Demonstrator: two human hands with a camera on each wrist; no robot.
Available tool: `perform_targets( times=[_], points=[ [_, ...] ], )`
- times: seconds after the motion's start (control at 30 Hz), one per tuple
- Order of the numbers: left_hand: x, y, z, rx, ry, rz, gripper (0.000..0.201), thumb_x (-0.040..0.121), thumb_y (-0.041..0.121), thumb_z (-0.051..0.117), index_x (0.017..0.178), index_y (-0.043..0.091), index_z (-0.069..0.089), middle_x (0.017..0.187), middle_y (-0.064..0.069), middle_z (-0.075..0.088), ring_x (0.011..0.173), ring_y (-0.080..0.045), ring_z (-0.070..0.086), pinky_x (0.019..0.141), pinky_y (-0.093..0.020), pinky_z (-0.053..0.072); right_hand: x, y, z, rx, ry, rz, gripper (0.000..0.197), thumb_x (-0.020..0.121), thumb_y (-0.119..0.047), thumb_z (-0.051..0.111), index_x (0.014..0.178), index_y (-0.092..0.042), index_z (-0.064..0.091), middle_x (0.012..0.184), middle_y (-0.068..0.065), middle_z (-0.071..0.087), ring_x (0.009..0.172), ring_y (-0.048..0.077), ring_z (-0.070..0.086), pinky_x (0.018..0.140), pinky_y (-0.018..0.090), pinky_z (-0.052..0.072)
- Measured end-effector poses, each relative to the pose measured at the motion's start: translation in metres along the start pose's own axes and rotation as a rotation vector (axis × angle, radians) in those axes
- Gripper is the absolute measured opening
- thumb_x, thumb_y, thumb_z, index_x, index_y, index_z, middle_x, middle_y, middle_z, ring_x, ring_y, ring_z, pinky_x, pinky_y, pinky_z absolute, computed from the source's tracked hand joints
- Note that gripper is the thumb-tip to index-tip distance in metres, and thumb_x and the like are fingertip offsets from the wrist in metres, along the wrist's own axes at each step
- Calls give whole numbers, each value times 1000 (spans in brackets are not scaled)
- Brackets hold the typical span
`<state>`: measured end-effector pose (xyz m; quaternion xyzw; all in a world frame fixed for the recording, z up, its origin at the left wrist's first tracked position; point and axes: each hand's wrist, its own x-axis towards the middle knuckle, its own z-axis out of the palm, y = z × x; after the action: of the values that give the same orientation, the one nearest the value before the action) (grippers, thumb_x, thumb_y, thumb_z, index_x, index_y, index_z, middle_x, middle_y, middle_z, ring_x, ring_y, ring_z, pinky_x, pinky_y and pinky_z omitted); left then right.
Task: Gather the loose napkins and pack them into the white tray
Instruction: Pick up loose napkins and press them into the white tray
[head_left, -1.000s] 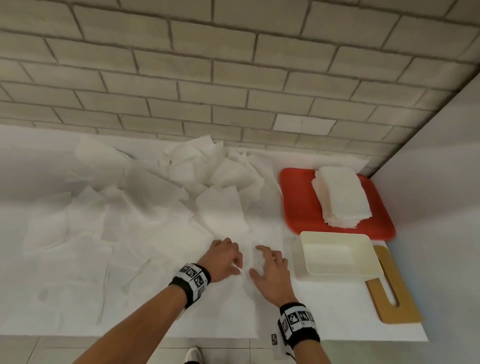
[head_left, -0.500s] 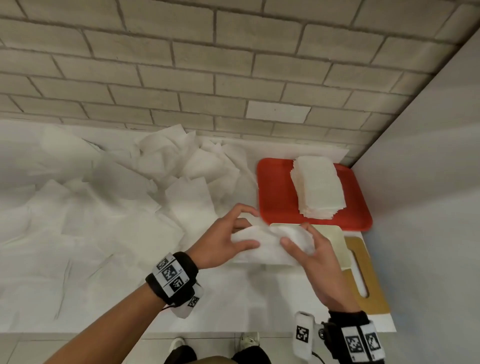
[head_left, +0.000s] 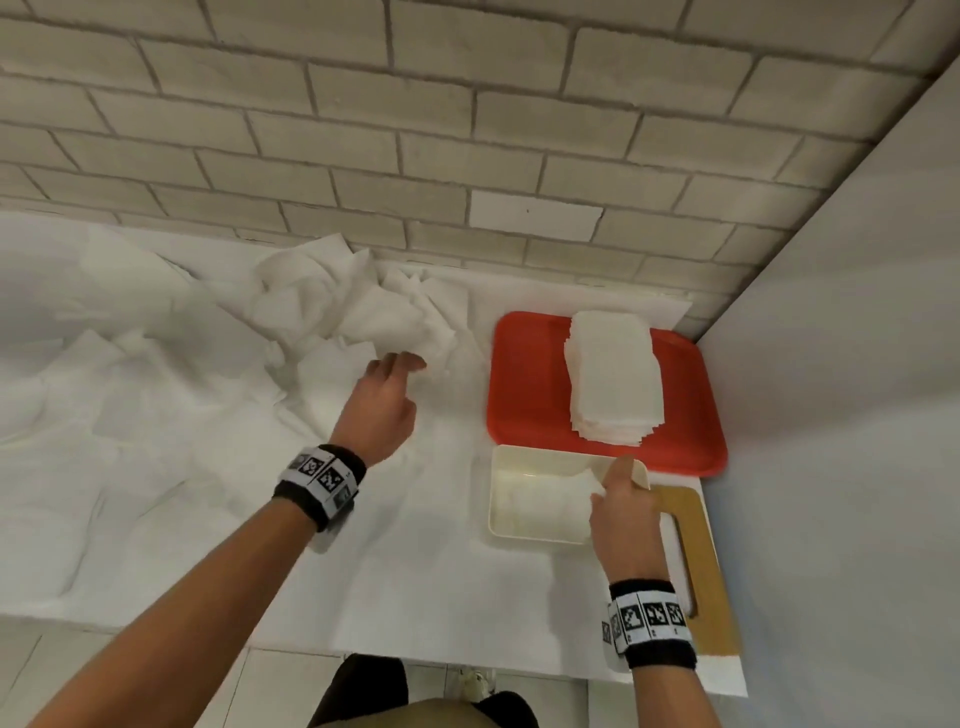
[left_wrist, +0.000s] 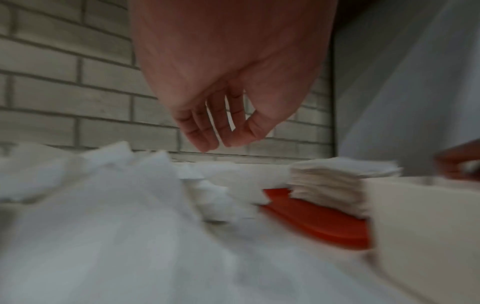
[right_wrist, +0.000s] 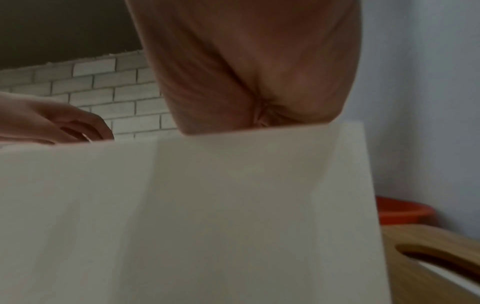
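Loose white napkins (head_left: 332, 312) lie crumpled and scattered over the counter's left and middle. My left hand (head_left: 402, 364) hovers at the pile's right edge; in the left wrist view the left hand (left_wrist: 223, 144) has relaxed fingers with nothing in them. The white tray (head_left: 500, 519) stands at the front right. One napkin (head_left: 550, 501) lies inside it. My right hand (head_left: 613, 486) reaches into the tray's right end and holds that napkin's right edge. In the right wrist view the tray's wall (right_wrist: 182, 205) hides the fingers.
A red tray (head_left: 524, 395) behind the white one carries a neat stack of napkins (head_left: 613, 379). A wooden board (head_left: 701, 545) lies under the white tray's right side. A brick wall runs along the back and a plain wall closes the right.
Both hands held one napkin above the counter. The right hand has since carried it down into the white tray, while the left let go and moved back towards the loose pile.
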<state>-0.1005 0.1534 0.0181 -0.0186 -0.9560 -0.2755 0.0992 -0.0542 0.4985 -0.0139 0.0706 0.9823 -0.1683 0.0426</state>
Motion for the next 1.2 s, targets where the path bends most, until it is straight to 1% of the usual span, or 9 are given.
perform_targets(
  times=[0.17,0.27,0.4,0.5,0.57,0.73,0.83,0.97,1.2],
  points=[
    [59,-84,-49,318,-388,-63,108,76,-5,69,164,38,22,172,7,19,163,-31,9,130,-55,18,-6,-25,-21,-155,23,45,45,103,-26,70,137,-8,47,106,13,71,94,32,75,68,36,59],
    [78,-112,-62,461,-529,184,63,85,11,80,137,40,60,170,9,27,162,-28,11,132,-47,10,-19,-73,-40,-38,199,-34,28,101,-28,70,122,-15,57,103,8,68,94,33,68,68,40,57],
    [82,-107,-77,312,-473,339,20,90,13,82,93,29,72,139,7,64,144,-24,48,119,-39,37,-17,-152,-25,373,151,-295,22,100,-31,74,109,-25,56,101,-4,67,92,19,64,75,34,51],
    [73,-89,-95,36,-488,235,19,94,14,79,94,30,68,97,13,72,100,-7,68,86,-34,53,-11,-198,3,577,-125,-323,54,93,-47,81,135,-29,53,136,-10,63,123,9,59,101,27,47],
    [65,-73,-112,-105,-443,206,10,96,29,79,99,32,69,94,12,74,93,-8,69,85,-33,55,-7,-216,17,620,-271,-268,79,85,-58,85,149,-36,44,148,-16,56,132,5,53,108,27,45],
    [43,-56,-138,-310,-179,62,10,97,37,78,94,32,69,88,23,72,88,4,66,79,-11,46,-5,-211,19,978,-184,-89,39,89,-26,90,120,-26,65,103,-13,79,92,5,76,86,35,63],
    [24,-73,-115,-346,-91,-98,28,94,47,77,107,23,72,98,15,76,90,-1,67,78,-9,44,-13,-198,10,1209,-177,-38,22,91,-13,87,91,-12,66,75,1,73,73,15,70,75,29,57],
    [-5,-83,-75,-474,-126,-257,40,89,55,79,113,23,76,107,17,78,99,1,71,89,-17,54,-22,-184,5,1270,-135,25,36,92,-19,86,89,8,63,80,33,68,68,25,60,72,36,52],
    [-24,-66,-38,-517,-232,-289,27,74,50,93,85,30,77,93,9,79,97,3,68,84,-15,48,-33,-109,-35,942,8,62,25,95,-27,84,86,-13,66,74,13,70,69,14,58,70,35,49]
  ],
)
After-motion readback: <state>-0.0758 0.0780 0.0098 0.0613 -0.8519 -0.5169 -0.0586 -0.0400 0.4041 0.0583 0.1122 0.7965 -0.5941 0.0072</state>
